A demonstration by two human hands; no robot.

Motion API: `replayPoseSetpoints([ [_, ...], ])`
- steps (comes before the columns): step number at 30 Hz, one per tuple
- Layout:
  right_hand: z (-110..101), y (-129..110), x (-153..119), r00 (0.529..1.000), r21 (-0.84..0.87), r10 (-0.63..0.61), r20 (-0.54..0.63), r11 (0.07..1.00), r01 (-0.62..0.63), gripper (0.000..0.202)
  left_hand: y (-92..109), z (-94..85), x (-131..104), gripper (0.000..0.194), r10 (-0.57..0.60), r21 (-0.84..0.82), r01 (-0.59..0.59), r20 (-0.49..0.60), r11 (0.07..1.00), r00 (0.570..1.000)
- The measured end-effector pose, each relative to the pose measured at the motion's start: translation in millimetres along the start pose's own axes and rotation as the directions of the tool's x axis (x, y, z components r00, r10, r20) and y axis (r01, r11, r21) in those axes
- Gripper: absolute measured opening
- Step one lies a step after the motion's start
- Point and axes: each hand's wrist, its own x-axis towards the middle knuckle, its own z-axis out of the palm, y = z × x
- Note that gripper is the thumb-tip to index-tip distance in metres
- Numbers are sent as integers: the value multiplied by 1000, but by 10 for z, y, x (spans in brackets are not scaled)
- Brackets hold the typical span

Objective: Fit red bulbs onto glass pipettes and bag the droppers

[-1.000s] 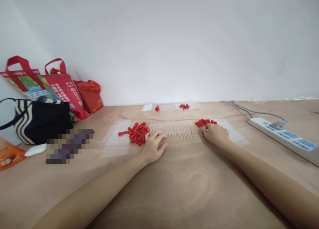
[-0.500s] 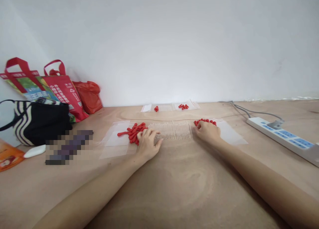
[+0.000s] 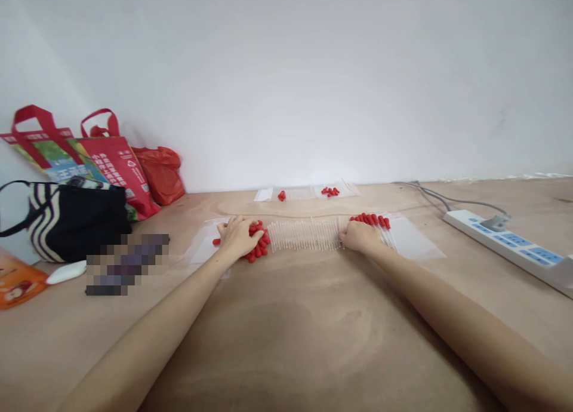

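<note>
My left hand (image 3: 237,236) rests over a pile of red rubber bulbs (image 3: 259,248), thumb and fingers apart, partly covering them. A row of thin clear tubes (image 3: 304,234) lies side by side in the middle. At its right end is my right hand (image 3: 360,237), fingers curled in a pinch; what they hold is hidden. Just behind that hand lie several red-bulbed droppers (image 3: 373,220), white stems pointing toward me. Under the pile and the droppers are a left plastic sheet (image 3: 201,251) and a right plastic sheet (image 3: 416,242).
Near the wall, another plastic bag (image 3: 264,194) lies by small red bulbs (image 3: 330,191). On the right stands a power strip (image 3: 510,242) with a grey cable. Shopping bags (image 3: 119,161), a black striped bag (image 3: 85,221) and a white object (image 3: 67,273) are at the left.
My left hand has moved left, from the pile's right edge onto the bulbs. The right hand has shifted slightly left toward the tubes, uncovering more of the droppers.
</note>
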Motion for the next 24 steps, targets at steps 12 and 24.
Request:
replayPoseSetpoints([
  [12,-3,-54,-34,1000,0,4,-8,1000,-4,33,29,104,-24,16,-20,12,21,-85,1000,996],
  [24,220,36,-348,808,120,-407,-426,860,496,23,430,190,-294,30,134,-684,-232,-194,692,972],
])
